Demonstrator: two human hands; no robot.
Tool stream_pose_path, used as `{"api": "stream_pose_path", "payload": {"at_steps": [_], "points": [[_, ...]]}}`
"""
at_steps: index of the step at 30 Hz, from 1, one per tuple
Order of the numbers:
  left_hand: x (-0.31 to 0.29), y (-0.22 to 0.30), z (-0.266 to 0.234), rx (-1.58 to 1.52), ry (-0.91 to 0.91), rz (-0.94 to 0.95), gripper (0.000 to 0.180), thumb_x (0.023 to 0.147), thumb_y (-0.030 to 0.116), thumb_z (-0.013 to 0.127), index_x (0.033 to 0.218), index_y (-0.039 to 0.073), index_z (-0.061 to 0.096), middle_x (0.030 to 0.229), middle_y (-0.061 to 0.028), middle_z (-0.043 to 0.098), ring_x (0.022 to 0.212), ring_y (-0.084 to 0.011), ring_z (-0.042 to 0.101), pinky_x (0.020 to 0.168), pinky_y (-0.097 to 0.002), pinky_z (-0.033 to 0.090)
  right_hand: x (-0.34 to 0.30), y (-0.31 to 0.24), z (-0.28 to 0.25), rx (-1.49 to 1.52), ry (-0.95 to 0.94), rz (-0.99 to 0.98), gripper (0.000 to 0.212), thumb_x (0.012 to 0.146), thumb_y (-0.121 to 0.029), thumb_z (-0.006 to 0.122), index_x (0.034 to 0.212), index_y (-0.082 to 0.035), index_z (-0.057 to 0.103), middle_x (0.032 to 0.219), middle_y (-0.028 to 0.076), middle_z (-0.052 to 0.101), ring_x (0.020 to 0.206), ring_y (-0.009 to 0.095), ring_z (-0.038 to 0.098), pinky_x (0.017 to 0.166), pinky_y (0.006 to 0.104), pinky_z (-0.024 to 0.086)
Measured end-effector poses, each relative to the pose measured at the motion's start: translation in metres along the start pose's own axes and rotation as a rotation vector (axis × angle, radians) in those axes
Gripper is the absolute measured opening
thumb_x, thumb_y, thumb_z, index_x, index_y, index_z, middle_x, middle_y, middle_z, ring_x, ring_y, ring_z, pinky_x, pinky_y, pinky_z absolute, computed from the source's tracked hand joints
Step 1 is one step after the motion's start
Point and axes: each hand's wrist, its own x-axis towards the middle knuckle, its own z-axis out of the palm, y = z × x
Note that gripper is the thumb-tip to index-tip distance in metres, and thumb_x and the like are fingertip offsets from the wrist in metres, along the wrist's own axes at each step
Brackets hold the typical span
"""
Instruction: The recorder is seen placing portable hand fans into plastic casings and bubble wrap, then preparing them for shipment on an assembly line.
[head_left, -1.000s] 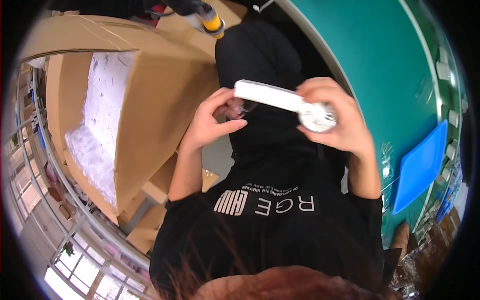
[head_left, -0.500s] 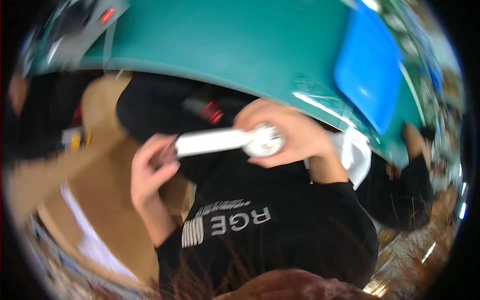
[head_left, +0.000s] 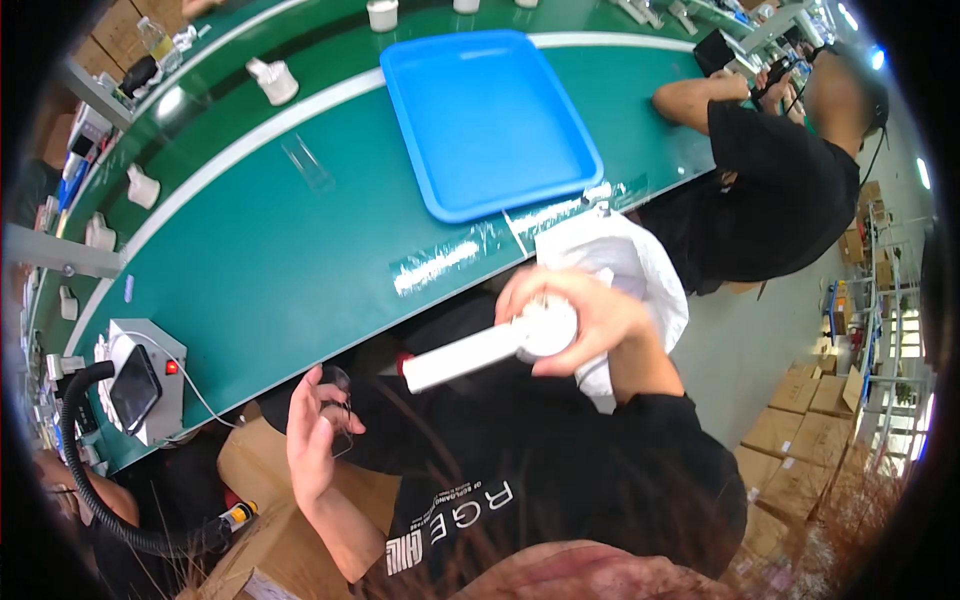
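White stick-shaped device (head_left: 465, 359), round end firmly in the right hand's (head_left: 605, 312) grip; clear piece (head_left: 342, 381) within the left hand's (head_left: 312, 438) curled fingers, near green table (head_left: 260, 260).

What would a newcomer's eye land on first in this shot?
Probably the bright blue tray on the green bench, near the top middle of the view. Next, near the center, the long white piece with a round end, held in the person's right hand. Left of and below it, the left hand holds a small see-through piece.
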Motion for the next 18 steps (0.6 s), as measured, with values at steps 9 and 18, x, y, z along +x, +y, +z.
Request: {"api": "stream_pose_path", "payload": {"at_steps": [9, 18], "points": [[0.041, -0.024, 0.033, -0.618, 0.179, 0.208, 0.072, 0.085, 0.018, 0.061, 0.144, 0.005, 0.021, 0.114, -0.0098, 0.048, 0.102, -0.0228, 0.052, 0.084, -0.0442, 0.054, 0.033, 0.009, 0.041, -0.351, -0.257, -0.210, 0.042, 0.066, -0.007, 0.074, 0.104, -0.006, 0.055, 0.104, 0.009, 0.058, 0.097, 0.029, 0.057, 0.077, 0.0363, 0.049], [0.045, -0.043, 0.074, -0.460, 0.391, 0.371, 0.046, 0.088, 0.013, 0.060, 0.128, 0.007, 0.040, 0.116, -0.0110, 0.055, 0.101, -0.0282, 0.059, 0.092, -0.0510, 0.046, 0.019, 0.028, -0.004, -0.427, -0.134, -0.367, 0.048, 0.059, -0.010, 0.075, 0.102, -0.007, 0.054, 0.104, 0.008, 0.056, 0.096, 0.028, 0.056, 0.079, 0.0376, 0.048]]}}
